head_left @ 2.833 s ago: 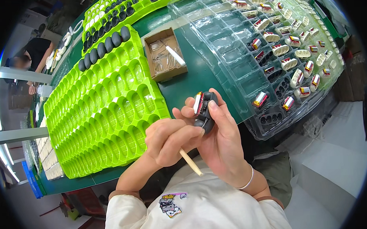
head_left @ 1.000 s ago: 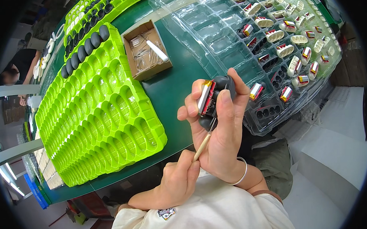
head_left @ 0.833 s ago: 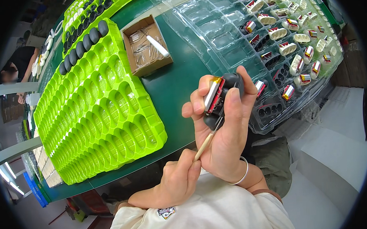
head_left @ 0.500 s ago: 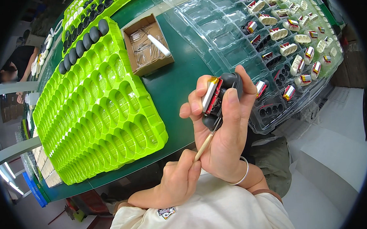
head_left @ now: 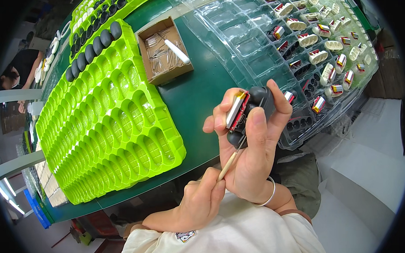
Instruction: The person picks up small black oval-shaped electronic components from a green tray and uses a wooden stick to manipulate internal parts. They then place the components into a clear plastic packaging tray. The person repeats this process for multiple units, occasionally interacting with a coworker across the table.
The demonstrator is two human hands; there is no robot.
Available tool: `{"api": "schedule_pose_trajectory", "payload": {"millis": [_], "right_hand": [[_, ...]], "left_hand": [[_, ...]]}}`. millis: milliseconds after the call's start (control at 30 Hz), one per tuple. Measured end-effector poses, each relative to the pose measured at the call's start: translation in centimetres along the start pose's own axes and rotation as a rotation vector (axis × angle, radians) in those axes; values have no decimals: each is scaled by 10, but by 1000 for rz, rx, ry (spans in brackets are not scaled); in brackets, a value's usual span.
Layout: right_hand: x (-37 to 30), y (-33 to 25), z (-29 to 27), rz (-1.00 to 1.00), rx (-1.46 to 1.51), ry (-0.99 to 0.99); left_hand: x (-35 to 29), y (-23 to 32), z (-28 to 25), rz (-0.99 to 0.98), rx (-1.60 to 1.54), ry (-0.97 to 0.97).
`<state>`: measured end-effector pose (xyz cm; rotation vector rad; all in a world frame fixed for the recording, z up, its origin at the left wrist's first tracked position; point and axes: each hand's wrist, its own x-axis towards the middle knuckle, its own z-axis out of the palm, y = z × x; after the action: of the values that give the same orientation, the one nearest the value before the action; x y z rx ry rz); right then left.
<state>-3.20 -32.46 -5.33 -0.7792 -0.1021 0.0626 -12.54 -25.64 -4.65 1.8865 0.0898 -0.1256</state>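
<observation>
My right hand (head_left: 252, 147), a bracelet on its wrist, grips a black rounded casing (head_left: 260, 95) between thumb and fingers. A silver battery (head_left: 236, 111) with yellow ends and a red circuit board sits along the casing's open side. From the lower left, my left hand (head_left: 199, 201) pinches the wooden handle of a thin pick-like tool (head_left: 229, 165). Its slender dark tip meets the lower rounded end of the casing, and the exact contact point is hard to make out.
Left on the green table (head_left: 201, 91) lies a lime-green tray (head_left: 108, 116) with oval pockets and several black ovals. Beyond my hands is a cardboard box (head_left: 166, 49) of thin metal pins. Clear trays (head_left: 244, 40) at right hold white and black casings. Another person (head_left: 24, 66) is far left.
Both hands, with the casing and the tool, have shifted slightly right and down. The grip on each looks the same. The person at far left has moved their head a little.
</observation>
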Motion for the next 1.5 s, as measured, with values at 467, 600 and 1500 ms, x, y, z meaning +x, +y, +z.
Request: {"api": "schedule_pose_trajectory", "payload": {"millis": [467,600,1500], "right_hand": [[-8,-1,-3,17,-54,12],[-9,0,-4,25,-39,13],[-12,-2,-1,-14,-91,-10]], "left_hand": [[-5,-5,3,-15,-11,-39],[-5,-5,3,-15,-21,-30],[-9,-7,5,28,-35,8]]}}
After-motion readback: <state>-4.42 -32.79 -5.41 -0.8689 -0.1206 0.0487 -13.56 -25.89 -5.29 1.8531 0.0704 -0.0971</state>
